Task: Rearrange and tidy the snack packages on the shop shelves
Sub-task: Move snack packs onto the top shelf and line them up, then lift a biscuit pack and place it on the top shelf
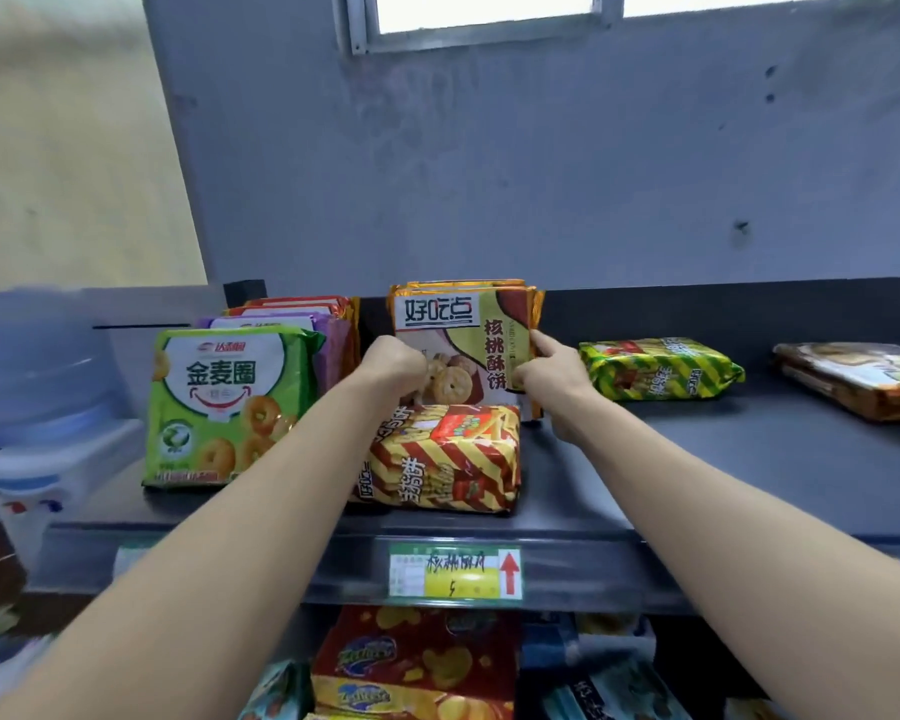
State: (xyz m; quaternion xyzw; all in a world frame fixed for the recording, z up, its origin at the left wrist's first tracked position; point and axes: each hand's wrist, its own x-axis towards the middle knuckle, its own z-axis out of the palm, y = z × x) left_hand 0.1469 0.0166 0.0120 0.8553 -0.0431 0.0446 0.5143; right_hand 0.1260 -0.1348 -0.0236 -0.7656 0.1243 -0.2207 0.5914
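Dark grey shelf [723, 459] boards fill my feed, with a price label [455, 571] clipped to the front lip nearest me. Just behind the lip a red-striped pack [437, 459] lies flat.

Past it, both arms reach in to the walnut biscuit pack [458, 330]. That pack stands upright at the front of a short row of the same orange-edged packs, mid-shelf against the back rail. My left grip [393, 366] is curled at its lower left side. My right grip [546, 368] pinches its right edge, forefinger laid up along the seam. How far the left fingers wrap behind, I cannot tell.

I judge this pack light but brittle inside. The foil looks slick and crinkly, and the biscuits would crack under a squeeze on the face. The side seams, low down, look like the place to hold, one grip on each, so it slides level without toppling the row behind.

A green ring-biscuit pack [219, 407] stands to the left, and a green-striped pack [655, 368] lies flat to the right, well apart. Behind everything rises a bare grey wall [489, 174].
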